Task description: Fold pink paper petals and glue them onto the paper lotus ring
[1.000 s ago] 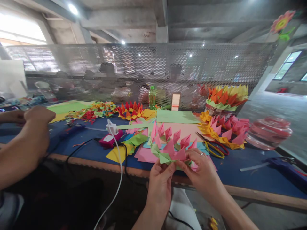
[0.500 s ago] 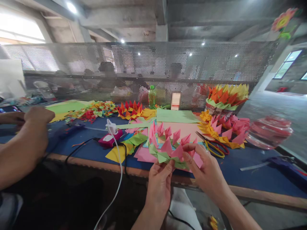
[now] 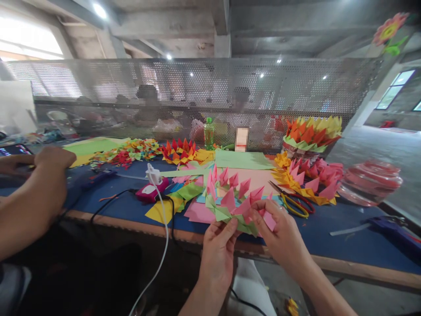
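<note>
A ring of folded paper petals [image 3: 228, 201], pink points above a green outer row, is held up just over the table's front edge. My left hand [image 3: 219, 245] grips its green underside from below, thumb on the near side. At the ring's right, my right hand [image 3: 274, 224] pinches a pink petal between thumb and fingers. Behind the ring lie a light green sheet [image 3: 243, 159] and pink paper [image 3: 199, 213]. Scissors with red and yellow handles [image 3: 296, 205] rest right of my right hand.
A glue gun [image 3: 393, 232] lies at the right, near a clear pinkish bowl [image 3: 370, 182]. A magenta power adapter [image 3: 148, 191] with trailing cords sits left of the ring. Another person's arm [image 3: 36, 202] reaches in from the left. Finished petal rings [image 3: 179, 151] and a green bottle [image 3: 209, 134] stand behind.
The petal ring has tilted and shifted very slightly in my hands. Both hands keep their grip, and the view has moved a little.
</note>
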